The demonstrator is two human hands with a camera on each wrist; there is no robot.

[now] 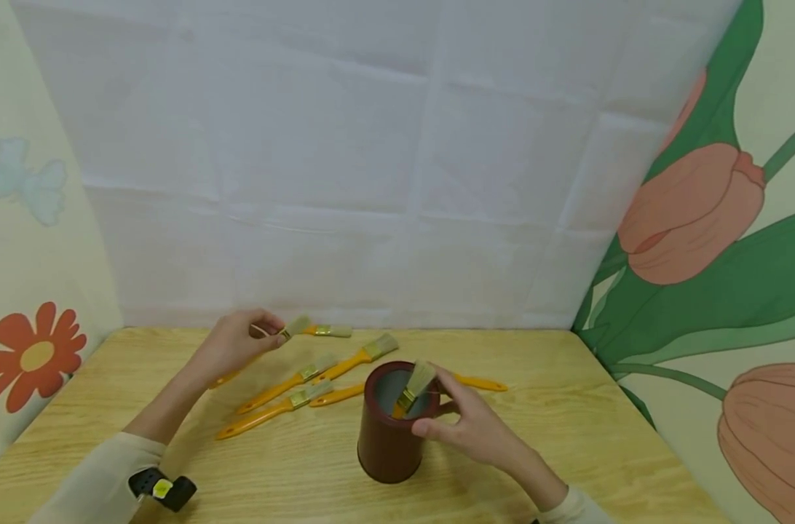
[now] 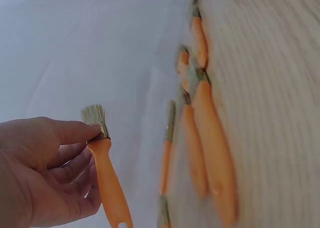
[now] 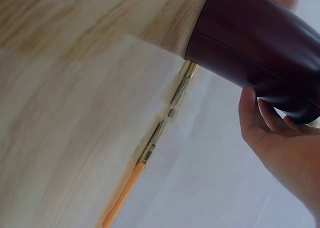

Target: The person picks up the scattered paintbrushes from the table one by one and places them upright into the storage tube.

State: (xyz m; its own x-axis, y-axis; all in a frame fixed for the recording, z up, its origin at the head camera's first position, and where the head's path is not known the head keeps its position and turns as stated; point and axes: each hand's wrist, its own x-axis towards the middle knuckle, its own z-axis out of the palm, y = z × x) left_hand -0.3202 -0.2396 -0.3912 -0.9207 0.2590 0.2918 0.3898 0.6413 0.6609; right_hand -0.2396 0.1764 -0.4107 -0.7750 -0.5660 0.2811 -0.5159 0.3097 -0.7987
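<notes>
The left wrist view shows most of the flat paintbrush (image 2: 109, 173) that the outstretched left hand (image 2: 45, 163) pinches by its ferrule, while the head view looks inside the dark-red mug (image 1: 387, 444), gripped near its rim by the right hand (image 1: 469, 426), at another paintbrush (image 1: 416, 384), bristles up.

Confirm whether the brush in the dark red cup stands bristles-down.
No: in the head view, the brush leans with its bristles uppermost, its handle going down into the dark red cup.
</notes>
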